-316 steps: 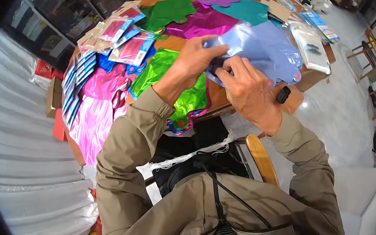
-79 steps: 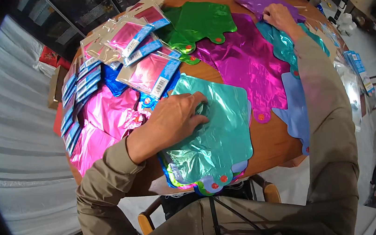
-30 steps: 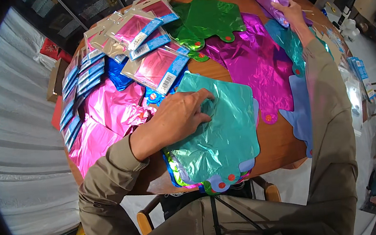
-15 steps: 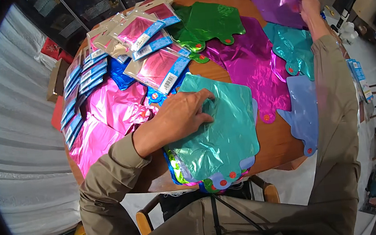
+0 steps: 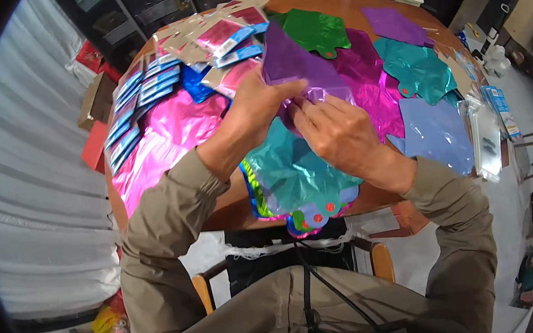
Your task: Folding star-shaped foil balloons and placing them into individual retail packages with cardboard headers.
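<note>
A purple flat foil balloon (image 5: 301, 69), folded into a sheet, is held up above the middle of the table. My left hand (image 5: 244, 122) grips its left edge, thumb laid across the front. My right hand (image 5: 342, 134) pinches its lower part, the fingertips bunched close to the left thumb. Just beneath them lies a teal foil balloon (image 5: 296, 163) on top of a stack of several colours, whose round tabs with red dots stick out toward me. To the right of the held one spreads a magenta foil balloon (image 5: 373, 87).
Packets of pink foil (image 5: 220, 35) lie heaped at the far left, behind a pink foil sheet (image 5: 172, 131). Green (image 5: 316, 30), teal (image 5: 417, 68), lavender (image 5: 435, 132) and purple (image 5: 395, 25) foil pieces lie far and right. Clear plastic sleeves (image 5: 486, 139) overhang the table's right edge.
My right hand has brought the purple foil balloon from the far right to the middle. My left hand has lifted off the teal one and taken hold of the purple one.
</note>
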`<control>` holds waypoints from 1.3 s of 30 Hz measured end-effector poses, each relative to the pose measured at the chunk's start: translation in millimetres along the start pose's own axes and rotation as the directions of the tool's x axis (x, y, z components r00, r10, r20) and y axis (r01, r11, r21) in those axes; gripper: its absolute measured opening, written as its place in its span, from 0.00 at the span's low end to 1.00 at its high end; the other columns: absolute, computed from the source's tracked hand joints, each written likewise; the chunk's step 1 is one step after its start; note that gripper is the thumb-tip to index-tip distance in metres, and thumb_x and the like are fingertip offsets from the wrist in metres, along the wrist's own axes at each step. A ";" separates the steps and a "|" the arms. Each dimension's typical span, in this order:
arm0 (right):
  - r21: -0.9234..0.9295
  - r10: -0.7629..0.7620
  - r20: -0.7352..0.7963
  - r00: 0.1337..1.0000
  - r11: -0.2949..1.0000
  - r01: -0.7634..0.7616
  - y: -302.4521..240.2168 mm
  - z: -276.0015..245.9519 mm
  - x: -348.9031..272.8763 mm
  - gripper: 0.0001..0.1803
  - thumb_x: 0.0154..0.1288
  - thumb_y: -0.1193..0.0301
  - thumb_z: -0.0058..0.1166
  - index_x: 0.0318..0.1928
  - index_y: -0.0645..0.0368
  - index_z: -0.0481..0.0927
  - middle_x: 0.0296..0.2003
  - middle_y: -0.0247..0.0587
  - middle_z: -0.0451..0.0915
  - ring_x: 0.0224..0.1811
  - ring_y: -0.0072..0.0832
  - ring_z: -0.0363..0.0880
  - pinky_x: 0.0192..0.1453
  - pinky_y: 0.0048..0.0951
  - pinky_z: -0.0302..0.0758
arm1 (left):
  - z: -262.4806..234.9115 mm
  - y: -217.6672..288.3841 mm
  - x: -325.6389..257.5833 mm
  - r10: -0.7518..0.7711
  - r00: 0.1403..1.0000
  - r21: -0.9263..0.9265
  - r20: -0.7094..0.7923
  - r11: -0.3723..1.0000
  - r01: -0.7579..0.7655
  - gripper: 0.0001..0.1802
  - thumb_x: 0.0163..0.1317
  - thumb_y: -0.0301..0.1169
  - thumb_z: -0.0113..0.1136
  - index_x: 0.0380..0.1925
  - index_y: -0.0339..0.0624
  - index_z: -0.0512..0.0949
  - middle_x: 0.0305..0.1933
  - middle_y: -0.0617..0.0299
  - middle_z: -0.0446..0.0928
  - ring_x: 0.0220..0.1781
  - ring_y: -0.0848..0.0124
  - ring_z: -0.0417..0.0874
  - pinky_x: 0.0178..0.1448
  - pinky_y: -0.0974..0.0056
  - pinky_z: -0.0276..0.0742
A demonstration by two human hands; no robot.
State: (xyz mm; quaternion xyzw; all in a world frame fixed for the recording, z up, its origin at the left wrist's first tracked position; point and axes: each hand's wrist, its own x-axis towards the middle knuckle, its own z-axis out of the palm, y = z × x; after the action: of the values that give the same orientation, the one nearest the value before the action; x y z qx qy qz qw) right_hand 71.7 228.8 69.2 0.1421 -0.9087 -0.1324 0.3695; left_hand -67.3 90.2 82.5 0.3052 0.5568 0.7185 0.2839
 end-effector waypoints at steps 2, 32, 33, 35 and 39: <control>0.111 0.022 0.006 1.000 0.994 -0.022 -9.9 -14.4 -4.6 0.19 0.68 0.74 0.62 0.59 0.60 0.85 0.57 0.42 0.89 0.52 0.36 0.90 0.61 0.35 0.84 | -12.6 -5.1 -11.7 -0.029 0.999 -0.044 -0.032 0.999 0.028 0.21 0.70 0.30 0.75 0.58 0.33 0.79 0.46 0.57 0.87 0.40 0.69 0.89 0.47 0.65 0.87; 0.402 0.651 0.489 0.581 0.423 -0.812 7.7 -21.3 -84.6 0.24 0.64 0.52 0.73 0.36 0.66 0.89 0.27 0.38 0.87 0.25 0.32 0.79 0.35 0.35 0.76 | -60.3 -21.1 -105.1 0.175 0.968 0.757 -0.182 0.653 0.025 0.14 0.68 0.38 0.75 0.34 0.35 0.90 0.20 0.62 0.84 0.18 0.73 0.83 0.25 0.70 0.77; 0.397 0.649 0.497 0.576 0.420 -0.816 6.9 -15.9 -85.1 0.24 0.64 0.52 0.73 0.36 0.66 0.89 0.27 0.38 0.87 0.25 0.32 0.79 0.35 0.35 0.76 | -61.8 -24.8 -104.6 0.166 0.969 0.754 -0.185 0.657 0.032 0.14 0.68 0.38 0.75 0.34 0.35 0.90 0.20 0.62 0.84 0.18 0.73 0.83 0.25 0.70 0.77; 0.243 0.667 0.549 0.503 0.448 -0.860 6.5 -6.1 -86.4 0.23 0.64 0.52 0.71 0.35 0.63 0.89 0.24 0.37 0.86 0.25 0.37 0.79 0.36 0.37 0.76 | -63.7 -30.5 -103.9 0.197 0.963 0.824 -0.184 0.564 0.042 0.16 0.66 0.39 0.75 0.35 0.34 0.90 0.18 0.61 0.83 0.17 0.68 0.83 0.28 0.65 0.79; 0.166 0.666 0.597 0.448 0.444 -0.881 -0.1 -11.7 -85.0 0.23 0.65 0.51 0.72 0.39 0.62 0.89 0.29 0.38 0.86 0.29 0.38 0.80 0.39 0.39 0.77 | -58.7 -28.3 -101.8 0.166 0.975 0.916 -0.148 0.394 0.072 0.18 0.68 0.40 0.76 0.43 0.34 0.90 0.28 0.55 0.87 0.21 0.69 0.86 0.29 0.67 0.80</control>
State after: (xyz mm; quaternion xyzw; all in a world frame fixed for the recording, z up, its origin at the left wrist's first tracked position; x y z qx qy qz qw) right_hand 138.3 257.4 23.4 -0.2572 -0.9263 0.2465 0.1228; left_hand -43.2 -16.5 31.1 0.3465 0.8780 0.3298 -0.0134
